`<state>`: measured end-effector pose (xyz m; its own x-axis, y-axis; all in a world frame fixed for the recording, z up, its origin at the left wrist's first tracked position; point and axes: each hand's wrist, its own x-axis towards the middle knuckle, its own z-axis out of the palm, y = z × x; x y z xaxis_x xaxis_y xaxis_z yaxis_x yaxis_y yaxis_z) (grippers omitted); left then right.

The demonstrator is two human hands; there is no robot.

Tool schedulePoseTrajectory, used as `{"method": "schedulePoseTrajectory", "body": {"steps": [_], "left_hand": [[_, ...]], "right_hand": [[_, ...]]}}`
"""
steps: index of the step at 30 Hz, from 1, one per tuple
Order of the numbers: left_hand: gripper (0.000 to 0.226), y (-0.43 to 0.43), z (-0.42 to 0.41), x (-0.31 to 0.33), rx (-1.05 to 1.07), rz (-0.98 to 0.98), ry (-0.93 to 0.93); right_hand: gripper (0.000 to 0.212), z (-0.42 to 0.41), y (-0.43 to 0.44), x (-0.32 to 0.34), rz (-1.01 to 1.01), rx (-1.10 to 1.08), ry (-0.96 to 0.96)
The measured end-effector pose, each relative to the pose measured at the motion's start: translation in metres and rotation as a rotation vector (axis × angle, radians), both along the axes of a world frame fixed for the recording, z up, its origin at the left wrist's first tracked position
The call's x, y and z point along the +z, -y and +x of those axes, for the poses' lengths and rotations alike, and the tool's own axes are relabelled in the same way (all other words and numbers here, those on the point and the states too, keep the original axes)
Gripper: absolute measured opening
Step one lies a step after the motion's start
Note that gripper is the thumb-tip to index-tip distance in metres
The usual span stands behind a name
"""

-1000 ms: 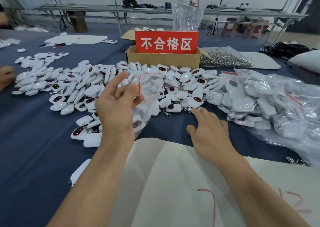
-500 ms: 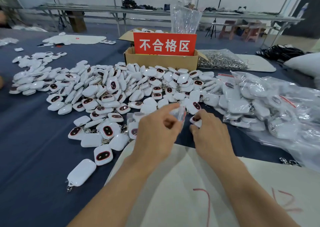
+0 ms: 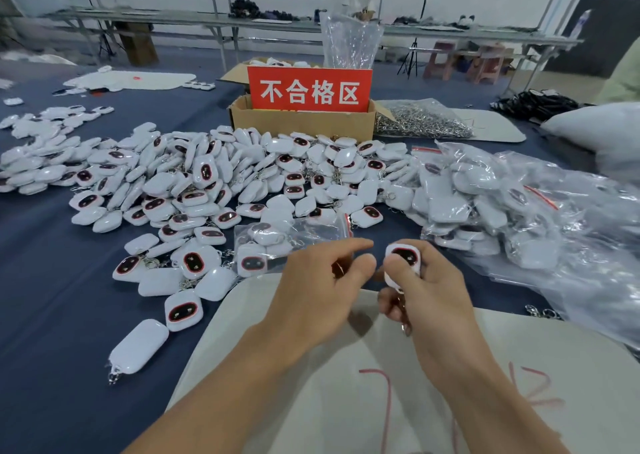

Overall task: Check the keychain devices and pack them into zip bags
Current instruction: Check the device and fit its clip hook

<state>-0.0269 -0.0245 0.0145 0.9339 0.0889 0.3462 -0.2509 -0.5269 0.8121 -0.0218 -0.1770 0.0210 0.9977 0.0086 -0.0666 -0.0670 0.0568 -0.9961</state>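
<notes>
**A fresh device comes up for checking while the bag goes down**

The blue-covered bench [image 3: 52, 298] looks much as it did a second ago. The loose pile of white keychain devices [image 3: 207, 183] spreads across its middle. The heap of filled bags [image 3: 502, 211] lies to the right, and the cardboard box [image 3: 301, 123] with the red sign stands behind.

What has changed is closer to us. The zip bag [image 3: 311, 234], which our left hand held up over the pile a second ago, now lies on the bench just beyond our knuckles, with a few devices inside.

Our left hand [image 3: 318, 291] has dropped beside the right one, its first finger pointing across. We cannot tell whether its curled fingers pinch anything.

Our right hand [image 3: 433, 291], which was flat and reaching toward the pile, is now wrapped around one device [image 3: 403, 258]. It holds the device dark face up, with the thumb on its lower edge.

We judge the check of this device is under way and that it goes into the bag next.
</notes>
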Motion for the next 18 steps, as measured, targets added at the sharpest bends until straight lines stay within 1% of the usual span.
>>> {"method": "schedulePoseTrajectory", "body": {"steps": [3,6,8,12,15,18], "left_hand": [[0.024,0.004,0.004,-0.003,-0.075,-0.082,-0.108],[0.028,0.003,0.009,-0.005,-0.07,-0.145,-0.187],[0.032,0.004,0.011,-0.006,-0.074,-0.217,-0.222],[0.038,0.006,0.011,-0.004,-0.105,-0.354,-0.228],[0.035,0.003,0.011,-0.004,-0.12,-0.375,-0.194],[0.027,0.002,0.011,0.0,-0.132,-0.436,-0.174]], "right_hand": [[0.023,0.005,-0.001,0.005,0.128,0.127,-0.117],[0.026,0.012,0.005,0.006,0.226,0.22,-0.194],[0.025,0.014,0.007,0.006,0.252,0.22,-0.212],[0.021,0.013,0.007,0.005,0.259,0.213,-0.196],[0.025,0.013,0.009,0.004,0.242,0.264,-0.158],[0.029,0.011,0.008,0.003,0.173,0.333,-0.125]]}}
